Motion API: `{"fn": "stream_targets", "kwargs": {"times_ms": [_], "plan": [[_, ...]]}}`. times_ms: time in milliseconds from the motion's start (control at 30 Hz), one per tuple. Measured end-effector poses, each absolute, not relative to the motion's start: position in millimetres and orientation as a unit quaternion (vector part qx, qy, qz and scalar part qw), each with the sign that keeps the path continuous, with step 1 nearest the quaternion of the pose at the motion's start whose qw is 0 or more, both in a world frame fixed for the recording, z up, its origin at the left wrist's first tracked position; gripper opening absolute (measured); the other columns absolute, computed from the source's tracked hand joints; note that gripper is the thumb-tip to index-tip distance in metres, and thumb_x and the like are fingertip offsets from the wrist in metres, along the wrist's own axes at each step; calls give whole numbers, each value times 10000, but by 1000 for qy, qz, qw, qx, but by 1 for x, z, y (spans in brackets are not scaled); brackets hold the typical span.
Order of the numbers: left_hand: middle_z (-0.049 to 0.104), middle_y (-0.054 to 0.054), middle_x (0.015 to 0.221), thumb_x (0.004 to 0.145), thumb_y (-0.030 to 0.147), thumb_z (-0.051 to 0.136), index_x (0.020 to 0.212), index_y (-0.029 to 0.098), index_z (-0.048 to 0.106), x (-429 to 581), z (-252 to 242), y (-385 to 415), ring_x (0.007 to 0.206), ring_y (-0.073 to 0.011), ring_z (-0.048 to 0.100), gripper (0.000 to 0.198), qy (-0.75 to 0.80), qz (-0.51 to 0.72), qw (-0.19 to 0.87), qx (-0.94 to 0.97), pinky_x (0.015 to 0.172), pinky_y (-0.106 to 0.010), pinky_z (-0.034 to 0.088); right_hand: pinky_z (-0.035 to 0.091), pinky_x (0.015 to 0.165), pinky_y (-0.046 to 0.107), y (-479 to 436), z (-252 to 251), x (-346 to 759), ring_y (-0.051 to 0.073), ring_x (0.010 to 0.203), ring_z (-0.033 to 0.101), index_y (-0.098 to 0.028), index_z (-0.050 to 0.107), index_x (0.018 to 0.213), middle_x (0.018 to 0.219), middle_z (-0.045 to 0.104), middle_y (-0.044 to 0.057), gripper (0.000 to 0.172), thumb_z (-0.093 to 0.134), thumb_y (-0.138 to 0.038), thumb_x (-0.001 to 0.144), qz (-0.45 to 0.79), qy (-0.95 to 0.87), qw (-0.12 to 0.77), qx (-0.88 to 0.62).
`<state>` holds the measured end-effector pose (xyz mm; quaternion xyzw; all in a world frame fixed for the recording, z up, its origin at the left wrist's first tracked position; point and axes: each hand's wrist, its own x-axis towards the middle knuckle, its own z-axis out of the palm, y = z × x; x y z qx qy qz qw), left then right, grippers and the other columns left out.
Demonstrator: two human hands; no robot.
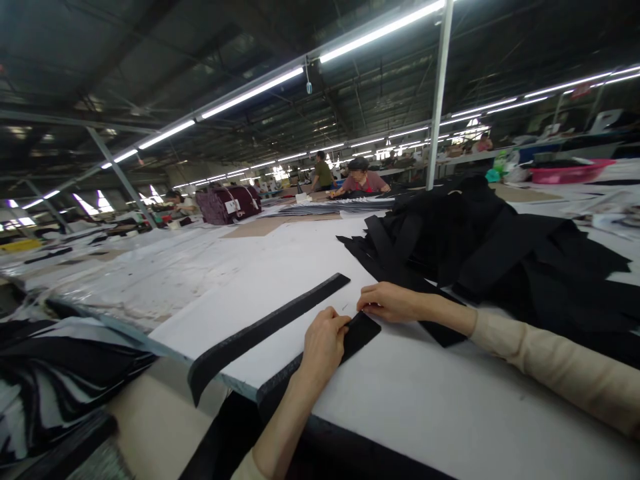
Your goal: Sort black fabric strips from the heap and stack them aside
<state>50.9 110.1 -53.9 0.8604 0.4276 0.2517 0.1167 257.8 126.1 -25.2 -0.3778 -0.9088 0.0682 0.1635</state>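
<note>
Head view: my left hand (323, 341) is curled in, pinching a black strip (364, 332) on the white counter (430, 393); my right hand (389, 301), fingertips drawn together, nips its edge near the end. Another strip (270, 325) lies alongside, drooping over the rim. Black cloth pieces (450, 233) heap up beyond my right wrist!

Lg. workshop, dark roof (200, 40) overhead. Tube lights (383, 31) lit, long rows running near to far. Pale post (440, 93) R, second post (120, 175) L. Bright windows (104, 202) far L. Wht-topped table (430, 400) near.
</note>
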Motion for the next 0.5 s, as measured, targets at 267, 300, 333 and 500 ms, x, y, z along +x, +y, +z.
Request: {"fn": "stream_targets", "kwargs": {"times_ms": [267,300,333,500], "plan": [[547,-24,816,815,130,466,983,240,673,51,-55,111,824,-168,527,288,426,255,110,861,732,-264,418,416,679,230,125,-25,255,138,732,557,-150,618,824,818,601,43,167,476,-74,779,32,-912,137,-387],[549,-25,820,815,131,467,984,240,672,51,-55,111,825,-169,528,288,427,254,110,861,734,-266,418,410,668,229,125,-26,254,136,722,552,-151,612,817,813,596,41,160,477,-74,778,23,-912,133,-388],[551,-26,823,814,132,467,983,240,672,51,-55,111,825,-170,530,287,428,251,109,861,736,-269,418,405,660,229,125,-27,254,134,715,547,-152,605,814,811,591,38,154,477,-76,779,11,-912,130,-389],[562,-34,849,818,139,463,996,242,670,50,-55,112,844,-173,537,292,431,245,121,860,765,-283,425,367,594,238,124,-36,255,124,667,502,-158,567,855,815,553,30,148,434,-101,825,-68,-920,103,-372]]}}
